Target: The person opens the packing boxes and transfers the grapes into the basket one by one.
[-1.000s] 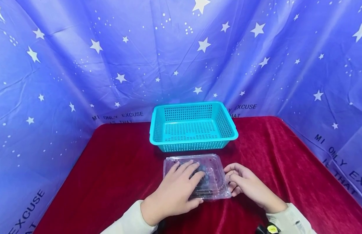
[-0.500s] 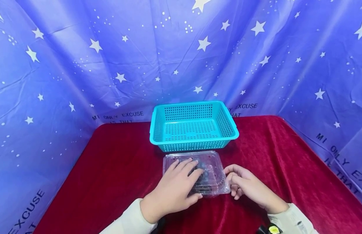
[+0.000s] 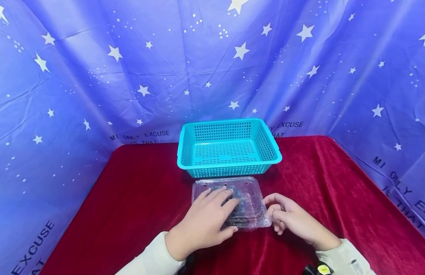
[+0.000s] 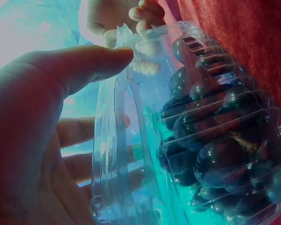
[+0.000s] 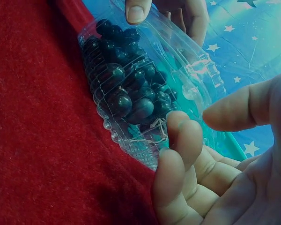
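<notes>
A clear plastic clamshell box [image 3: 251,200] with its lid down lies on the red cloth in the head view. Through its side, dark grapes [image 5: 117,75] on pale stems show in the right wrist view. My left hand [image 3: 203,223] rests across the lid with fingers stretched out, its thumb [image 4: 100,61] at the near edge in the left wrist view. My right hand [image 3: 293,217] is at the box's right near corner, fingers loosely bent and thumb apart from them. Whether its fingertips touch the corner is hard to tell. The left palm hides part of the lid.
A turquoise perforated basket [image 3: 229,168] stands just behind the box, with nothing in it. Red velvet cloth [image 3: 140,191] covers the table. A blue starry curtain [image 3: 198,68] surrounds the back and sides.
The box has shifted slightly away from me, nearer to the basket. My left hand stays on the lid, and my right hand remains by the corner with little movement.
</notes>
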